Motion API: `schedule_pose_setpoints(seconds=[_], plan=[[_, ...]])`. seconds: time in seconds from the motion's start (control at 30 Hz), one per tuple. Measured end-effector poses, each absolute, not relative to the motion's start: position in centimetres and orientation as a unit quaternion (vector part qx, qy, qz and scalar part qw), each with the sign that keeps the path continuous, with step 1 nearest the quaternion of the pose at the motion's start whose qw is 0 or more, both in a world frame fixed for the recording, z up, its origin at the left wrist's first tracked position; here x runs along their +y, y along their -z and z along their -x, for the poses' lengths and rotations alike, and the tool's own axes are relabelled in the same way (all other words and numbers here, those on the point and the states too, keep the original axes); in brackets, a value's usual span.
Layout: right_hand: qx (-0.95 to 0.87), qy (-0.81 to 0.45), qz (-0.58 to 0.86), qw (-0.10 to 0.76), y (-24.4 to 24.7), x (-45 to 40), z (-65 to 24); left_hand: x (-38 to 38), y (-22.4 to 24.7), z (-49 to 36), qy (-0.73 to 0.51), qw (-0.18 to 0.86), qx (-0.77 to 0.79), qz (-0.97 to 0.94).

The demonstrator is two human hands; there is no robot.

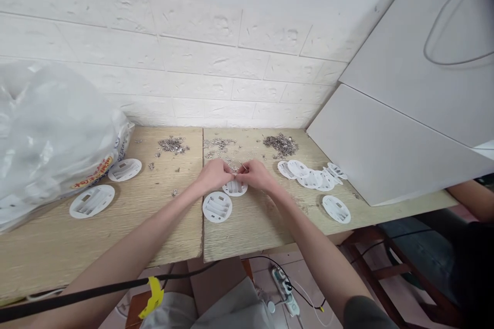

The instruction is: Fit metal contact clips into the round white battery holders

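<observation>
Both my hands meet at the upper edge of a white round plastic piece [235, 188] lying on the wooden table. My left hand [215, 174] has its fingers pressed together at that edge; anything between them is too small to tell. My right hand [256, 175] is closed too, with a thin pointed metal tool [242, 164] sticking up from its fingers. Just below and to the left lies a second round piece [217, 207] with slots. Small metal parts [219, 144] are scattered beyond my hands.
Piles of metal parts lie at the back left [172, 145] and back right [281, 145]. Several round discs [310, 179] overlap at right, near a large white panel [401, 139]. A plastic bag [57, 128] stands at left beside two discs. A person's arm [473, 198] shows far right.
</observation>
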State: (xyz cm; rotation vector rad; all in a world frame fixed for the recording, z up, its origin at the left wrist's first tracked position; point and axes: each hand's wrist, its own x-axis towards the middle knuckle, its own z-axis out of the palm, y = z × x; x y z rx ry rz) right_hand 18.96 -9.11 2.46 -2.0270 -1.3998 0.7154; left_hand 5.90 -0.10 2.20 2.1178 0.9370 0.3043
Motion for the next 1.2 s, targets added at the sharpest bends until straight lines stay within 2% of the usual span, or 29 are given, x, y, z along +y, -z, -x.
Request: schedule_pose_setpoints(seconds=[0.27, 0.53, 0.73, 0.87, 0.97, 1.2], plan=[[-0.488, -0.342, 0.752, 0.281, -2.2, -9.1, -19.6, 0.2, -3.7, -7.2, -0.048, 0.386, 0.384, -0.837], [-0.492, -0.291, 0.775, 0.268, -2.1, -9.5, -18.6, -0.4, -3.3, -6.9, -0.012, 0.303, 0.387, -0.871], [-0.528, -0.191, 0.788, 0.252, -1.9, -10.2, -17.6, -1.2, -3.1, -5.7, -0.068, 0.218, 0.329, -0.916], [-0.523, -0.222, 0.779, 0.265, -2.4, -10.7, -18.2, 0.3, -2.9, -4.4, -0.083, 0.280, 0.250, -0.923], [-0.490, -0.200, 0.798, 0.288, -2.5, -11.2, -19.2, 1.9, -3.0, -2.9, -0.128, 0.315, 0.258, -0.904], [-0.421, -0.006, 0.867, 0.265, -3.0, -10.6, -20.1, 4.0, -2.1, 0.3, -0.223, 0.242, 0.294, -0.898]])
